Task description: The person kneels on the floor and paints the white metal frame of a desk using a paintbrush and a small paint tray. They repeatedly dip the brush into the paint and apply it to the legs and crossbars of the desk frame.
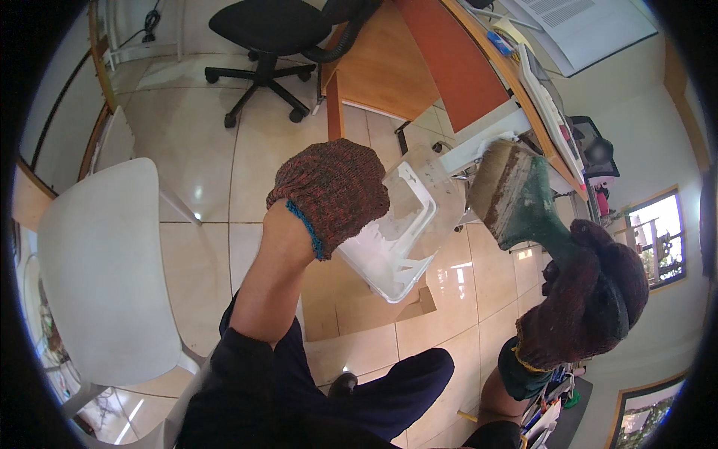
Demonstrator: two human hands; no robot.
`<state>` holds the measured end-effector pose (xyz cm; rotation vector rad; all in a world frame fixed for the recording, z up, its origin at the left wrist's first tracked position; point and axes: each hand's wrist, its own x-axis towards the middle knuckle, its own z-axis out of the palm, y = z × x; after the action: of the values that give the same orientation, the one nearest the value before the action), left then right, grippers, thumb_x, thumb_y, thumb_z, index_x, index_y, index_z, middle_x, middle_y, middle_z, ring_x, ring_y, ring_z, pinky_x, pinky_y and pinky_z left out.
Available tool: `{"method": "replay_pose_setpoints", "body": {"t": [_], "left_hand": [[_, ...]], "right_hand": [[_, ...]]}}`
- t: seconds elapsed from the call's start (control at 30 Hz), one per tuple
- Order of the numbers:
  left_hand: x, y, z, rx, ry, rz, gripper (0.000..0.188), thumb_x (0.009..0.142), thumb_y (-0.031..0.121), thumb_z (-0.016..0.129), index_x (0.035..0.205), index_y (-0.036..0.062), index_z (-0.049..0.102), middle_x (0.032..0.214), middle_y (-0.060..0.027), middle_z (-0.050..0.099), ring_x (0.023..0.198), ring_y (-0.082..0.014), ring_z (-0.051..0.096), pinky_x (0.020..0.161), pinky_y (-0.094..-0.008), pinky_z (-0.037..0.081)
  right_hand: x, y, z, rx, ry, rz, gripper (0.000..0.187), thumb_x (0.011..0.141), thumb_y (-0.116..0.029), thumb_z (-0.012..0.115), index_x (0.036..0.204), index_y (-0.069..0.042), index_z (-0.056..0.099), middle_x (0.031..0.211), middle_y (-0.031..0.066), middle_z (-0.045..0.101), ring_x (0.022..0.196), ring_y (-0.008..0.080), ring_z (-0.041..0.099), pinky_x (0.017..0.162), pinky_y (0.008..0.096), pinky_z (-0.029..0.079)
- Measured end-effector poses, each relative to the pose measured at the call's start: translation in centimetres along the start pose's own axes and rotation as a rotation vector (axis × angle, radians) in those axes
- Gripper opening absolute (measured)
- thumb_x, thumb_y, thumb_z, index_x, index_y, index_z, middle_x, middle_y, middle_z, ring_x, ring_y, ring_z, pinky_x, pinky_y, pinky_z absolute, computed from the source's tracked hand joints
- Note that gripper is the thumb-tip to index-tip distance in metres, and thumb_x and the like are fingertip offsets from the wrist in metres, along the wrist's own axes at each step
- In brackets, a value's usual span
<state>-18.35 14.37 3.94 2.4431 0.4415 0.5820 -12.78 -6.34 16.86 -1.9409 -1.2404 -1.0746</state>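
Green brush (523,200): I have it in the closed right hand (594,292), slanting up-left, bristles (490,185) apart from the white tub (395,288) nearer the left hand (330,193), whose grip I cannot tell.

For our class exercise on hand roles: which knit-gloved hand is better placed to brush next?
Probably the right hand: it grips the broad, flat, green-handled paintbrush. The left hand, at the white and translucent plastic container, shows no brush, and its fingertips are hidden, so whether it grips anything is unclear.

Rough-bristled brush (516,187); knit gloves (329,191); smooth plastic tub (396,258); glossy tiles (198,254)
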Motion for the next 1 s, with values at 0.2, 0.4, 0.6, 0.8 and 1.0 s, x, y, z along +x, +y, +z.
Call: {"method": "replay_pose_setpoints", "body": {"t": [0.2, 0.4, 0.6, 0.8, 1.0], "left_hand": [[-0.2, -0.4, 0.3, 0.003, 0.048, 0.039, 0.033, 0.073, 0.031, 0.059, 0.09, 0.0046, 0.069, 0.082, -0.0168, 0.065, 0.079, -0.0325, 0.062, 0.073, -0.0407, 0.05], [-0.2, -0.2, 0.3, 0.057, 0.034, 0.068, 0.036, 0.073, 0.033, 0.06, 0.094, 0.0041, 0.069, 0.086, -0.0166, 0.066, 0.083, -0.032, 0.062, 0.076, -0.041, 0.05], [0.0, 0.4, -0.1, 0.005, -0.007, -0.005, 0.031, 0.072, 0.031, 0.058, 0.081, 0.003, 0.067, 0.081, -0.0173, 0.064, 0.078, -0.0328, 0.062, 0.071, -0.0417, 0.05], [-0.3, -0.1, 0.4, -0.006, 0.099, 0.067, 0.029, 0.073, 0.03, 0.058, 0.081, 0.0034, 0.067, 0.081, -0.0172, 0.064, 0.079, -0.0325, 0.062, 0.072, -0.0415, 0.049], [-0.4, 0.0, 0.4, -0.035, 0.102, 0.056, 0.026, 0.072, 0.028, 0.057, 0.075, 0.0034, 0.067, 0.078, -0.0171, 0.063, 0.077, -0.0326, 0.062, 0.069, -0.0421, 0.049]], "right_hand": [[0.5, 0.0, 1.5, -0.084, 0.019, -0.063, 0.032, 0.078, -0.007, 0.07, 0.106, 0.003, 0.058, 0.088, 0.0153, 0.068, 0.083, 0.0227, 0.067, 0.08, 0.0349, 0.052], [1.7, -0.9, 0.0, -0.179, -0.049, -0.119, 0.033, 0.079, -0.005, 0.068, 0.109, 0.002, 0.056, 0.092, 0.0161, 0.068, 0.086, 0.0235, 0.067, 0.08, 0.0341, 0.053], [0.5, 0.2, 1.2, 0.202, 0.032, 0.118, 0.032, 0.078, -0.003, 0.068, 0.107, 0.001, 0.057, 0.098, 0.0156, 0.066, 0.09, 0.0225, 0.066, 0.081, 0.0349, 0.053], [1.6, 0.5, 0.9, 0.045, 0.042, -0.086, 0.036, 0.076, -0.002, 0.071, 0.108, 0.001, 0.056, 0.1, 0.0161, 0.065, 0.092, 0.024, 0.065, 0.083, 0.0355, 0.053], [1.2, 0.5, 0.5, 0.206, -0.033, -0.097, 0.046, 0.072, -0.001, 0.074, 0.113, 0.001, 0.055, 0.1, 0.0167, 0.066, 0.093, 0.0231, 0.065, 0.084, 0.0347, 0.053]]}}
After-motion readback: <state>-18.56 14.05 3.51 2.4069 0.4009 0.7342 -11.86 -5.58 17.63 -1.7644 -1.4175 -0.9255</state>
